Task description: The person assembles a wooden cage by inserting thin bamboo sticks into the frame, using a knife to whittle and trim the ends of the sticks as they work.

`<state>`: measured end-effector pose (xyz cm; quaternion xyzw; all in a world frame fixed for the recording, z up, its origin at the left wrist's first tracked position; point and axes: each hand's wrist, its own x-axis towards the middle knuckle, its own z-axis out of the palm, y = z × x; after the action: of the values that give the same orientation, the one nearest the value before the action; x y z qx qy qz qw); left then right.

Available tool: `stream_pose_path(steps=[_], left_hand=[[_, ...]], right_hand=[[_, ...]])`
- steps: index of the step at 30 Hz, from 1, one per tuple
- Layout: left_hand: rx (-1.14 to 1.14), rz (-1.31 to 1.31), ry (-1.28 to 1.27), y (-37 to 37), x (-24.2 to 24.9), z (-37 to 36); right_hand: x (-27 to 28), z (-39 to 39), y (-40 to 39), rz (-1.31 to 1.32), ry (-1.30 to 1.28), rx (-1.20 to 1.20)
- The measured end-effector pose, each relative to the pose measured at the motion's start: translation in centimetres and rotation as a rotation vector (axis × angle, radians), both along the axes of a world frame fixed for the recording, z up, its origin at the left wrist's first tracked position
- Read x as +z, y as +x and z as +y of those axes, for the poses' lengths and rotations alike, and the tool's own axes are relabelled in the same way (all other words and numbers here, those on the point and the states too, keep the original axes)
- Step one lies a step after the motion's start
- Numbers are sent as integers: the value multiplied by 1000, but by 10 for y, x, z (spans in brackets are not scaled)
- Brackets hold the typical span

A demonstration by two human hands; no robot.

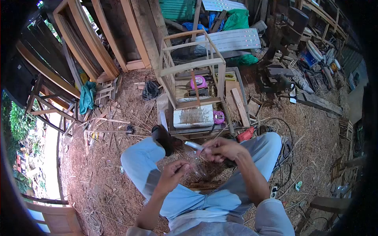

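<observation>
My right hand (221, 150) is closed around a tool with a flat silvery blade (193, 145). The blade points up and to the left, and a dark end shows below my fist. My left hand (173, 175) is pinched shut just to the lower left, over my lap; what lies between its fingers is too small to make out. Thin, clear, shiny material (199, 170) hangs between the two hands. Beyond them stands a small wooden frame (193, 70) on a low bench, with a pink tape measure (218, 117) by its base.
A red power tool (246, 134) lies beside my right knee, with a black cable (292, 157) curling past it. Wood shavings (110, 173) cover the ground. Wooden door frames (88, 43) lean at the back left. A second pink tape measure (199, 82) sits inside the wooden frame.
</observation>
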<state>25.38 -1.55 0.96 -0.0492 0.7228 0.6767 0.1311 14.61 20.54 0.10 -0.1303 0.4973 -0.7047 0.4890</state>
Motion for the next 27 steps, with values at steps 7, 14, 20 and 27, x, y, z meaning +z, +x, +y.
stream_pose_path(steps=[7, 14, 20, 27], left_hand=[[14, -19, -154, 22, 9, -28], [158, 36, 67, -2, -10, -12], [147, 187, -176, -11, -3, 13], [116, 163, -89, -1, -11, 16]], right_hand=[[-10, 44, -26, -95, -111, -173], [-20, -13, -2, 60, -266, -293], [10, -34, 17, 198, -178, -187], [-13, -27, 7, 325, -44, 46]])
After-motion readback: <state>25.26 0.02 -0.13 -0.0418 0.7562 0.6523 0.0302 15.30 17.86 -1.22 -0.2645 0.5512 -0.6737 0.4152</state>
